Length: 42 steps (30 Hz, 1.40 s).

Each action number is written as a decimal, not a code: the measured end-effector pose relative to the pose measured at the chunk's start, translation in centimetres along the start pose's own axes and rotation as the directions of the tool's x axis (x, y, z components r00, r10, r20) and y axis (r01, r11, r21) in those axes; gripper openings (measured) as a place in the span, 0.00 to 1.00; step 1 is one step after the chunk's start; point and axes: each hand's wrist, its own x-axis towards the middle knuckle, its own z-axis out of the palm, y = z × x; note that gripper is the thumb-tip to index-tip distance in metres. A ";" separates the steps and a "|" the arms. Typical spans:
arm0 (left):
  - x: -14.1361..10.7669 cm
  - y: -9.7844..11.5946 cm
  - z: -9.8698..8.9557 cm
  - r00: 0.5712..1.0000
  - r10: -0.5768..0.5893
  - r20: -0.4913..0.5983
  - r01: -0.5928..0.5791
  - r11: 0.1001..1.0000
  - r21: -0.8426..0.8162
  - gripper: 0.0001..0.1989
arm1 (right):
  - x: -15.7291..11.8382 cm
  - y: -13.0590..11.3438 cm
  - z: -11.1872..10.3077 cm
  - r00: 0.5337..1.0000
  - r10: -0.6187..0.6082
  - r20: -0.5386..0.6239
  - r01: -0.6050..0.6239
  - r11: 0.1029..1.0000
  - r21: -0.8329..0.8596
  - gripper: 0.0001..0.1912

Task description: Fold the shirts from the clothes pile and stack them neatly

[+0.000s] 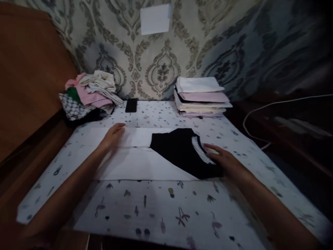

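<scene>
Both forearms (71,181) reach forward — left hand (113,135) angled inward, right hand (226,159) with fingers extended.

Wall (221,21) bore pale paper (163,71) with dark scrollwork and, high up, a white sheet (155,19). Brown wooden panel (28,62) stood at left. Table (153,208), under printed white cover (192,196), stood before the wall. Light was dim, darkest at right.

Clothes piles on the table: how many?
2. A loose heap at the back left and a folded stack at the back right. The black garment by the right hand lies flat, uncounted. No other pile shows.
</scene>
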 end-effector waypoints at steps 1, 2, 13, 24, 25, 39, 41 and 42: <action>0.9 -0.5 -2.9 0.993 0.046 -0.105 -0.023 0.976 0.218 0.15 | 0.1 0.1 -0.3 0.994 -0.066 -0.083 0.051 0.985 -0.163 0.28; 1.7 -1.0 -5.8 0.981 0.058 -0.187 0.023 0.914 0.406 0.15 | 0.2 0.0 -0.3 0.972 -0.169 -0.163 0.110 0.941 -0.320 0.27; 6.5 -3.9 -15.7 0.946 -0.190 -0.263 0.317 0.714 0.624 0.05 | -11.4 -10.4 28.8 0.249 -0.582 0.774 0.965 0.214 -0.149 0.08; 8.2 -4.7 -16.3 0.941 -0.289 -0.176 0.332 0.692 0.641 0.10 | -13.6 -13.6 38.4 0.277 -0.477 0.834 0.957 0.059 -0.283 0.12; 8.1 -4.6 -16.3 0.940 -0.297 -0.165 0.333 0.701 0.631 0.10 | -13.7 -13.8 38.4 0.248 -0.466 0.849 0.964 0.029 -0.265 0.12; 6.5 -2.8 -16.0 0.934 -0.322 -0.153 0.357 0.828 0.432 0.11 | -14.8 -14.9 38.3 0.303 -0.413 0.859 0.951 0.077 -0.298 0.10; 6.2 -2.8 -16.0 0.929 -0.341 -0.145 0.369 0.827 0.423 0.11 | -14.3 -14.7 38.0 0.378 -0.433 0.819 0.925 0.145 -0.350 0.14; 6.0 -2.8 -16.1 0.926 -0.351 -0.138 0.376 0.824 0.424 0.11 | -14.0 -14.6 37.7 0.418 -0.429 0.801 0.908 0.194 -0.371 0.15</action>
